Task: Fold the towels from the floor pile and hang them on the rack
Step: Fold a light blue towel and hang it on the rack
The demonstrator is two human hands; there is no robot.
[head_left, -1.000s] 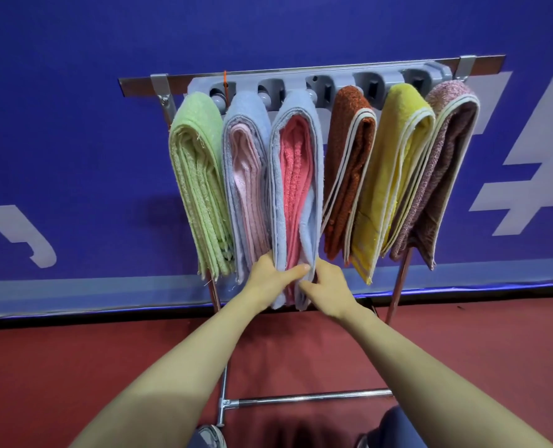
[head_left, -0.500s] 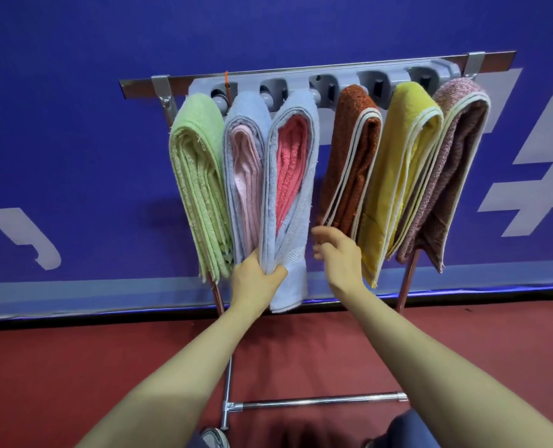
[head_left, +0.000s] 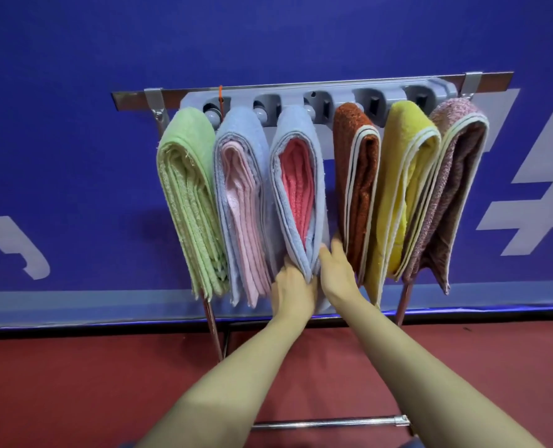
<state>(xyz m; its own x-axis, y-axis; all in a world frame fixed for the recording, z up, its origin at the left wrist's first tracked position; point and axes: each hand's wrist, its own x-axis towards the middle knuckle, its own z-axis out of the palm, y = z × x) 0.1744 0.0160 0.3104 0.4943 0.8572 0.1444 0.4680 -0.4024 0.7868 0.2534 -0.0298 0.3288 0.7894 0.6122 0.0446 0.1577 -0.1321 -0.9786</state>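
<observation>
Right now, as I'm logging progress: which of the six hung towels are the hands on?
The blue towel with the coral-red inside, third from left: left hand and right hand flank its lower end.

A single wide-angle camera, worn on the head, faces forward and slightly down, square to the towel rack (head_left: 393,95) against the blue wall (head_left: 75,140). It sits within arm's reach: the forearms (head_left: 236,376) enter from the bottom edge above the red floor (head_left: 75,383).
</observation>
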